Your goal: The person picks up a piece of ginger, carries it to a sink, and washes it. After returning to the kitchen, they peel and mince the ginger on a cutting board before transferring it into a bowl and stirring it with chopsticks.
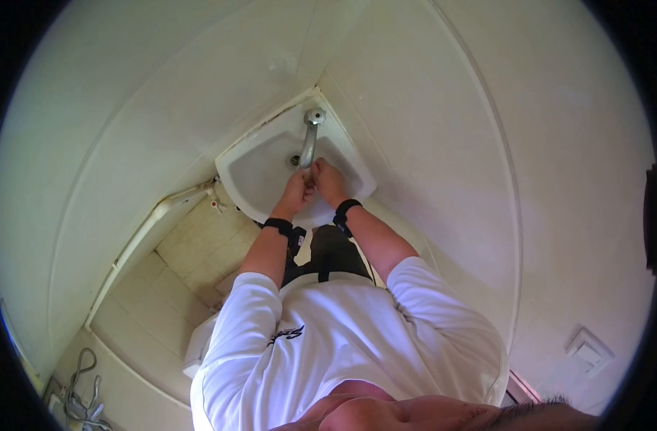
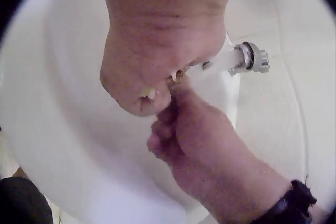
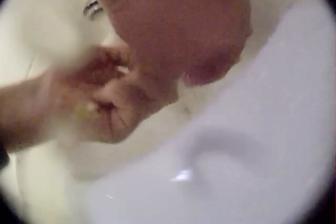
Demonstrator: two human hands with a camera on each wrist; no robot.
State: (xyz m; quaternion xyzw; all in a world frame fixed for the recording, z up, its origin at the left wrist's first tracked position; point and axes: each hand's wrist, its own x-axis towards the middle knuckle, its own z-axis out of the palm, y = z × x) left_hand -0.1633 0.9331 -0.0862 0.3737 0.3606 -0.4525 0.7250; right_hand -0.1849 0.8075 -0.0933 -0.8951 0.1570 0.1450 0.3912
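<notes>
Both hands meet over the white washbasin (image 1: pixel 260 161), just at the end of the metal tap (image 1: pixel 311 140). My left hand (image 1: pixel 297 194) is curled, with a small pale yellow piece (image 2: pixel 148 93) showing between its fingers; most of that piece is hidden. Pressed close against it is my right hand (image 1: pixel 330 182), its fingers bent in toward the left ones. In the left wrist view the right hand (image 2: pixel 205 134) sits below the left hand (image 2: pixel 163 50), and the tap's knob (image 2: pixel 252 57) stands beyond them. I cannot tell what the right fingers hold.
The basin fills a wall corner, its drain (image 1: pixel 294 160) behind the hands. At its left, a pipe with a small valve (image 1: pixel 215 202) runs along the wall. A hose (image 1: pixel 77 391) hangs at lower left, and a wall switch (image 1: pixel 590 352) sits at lower right.
</notes>
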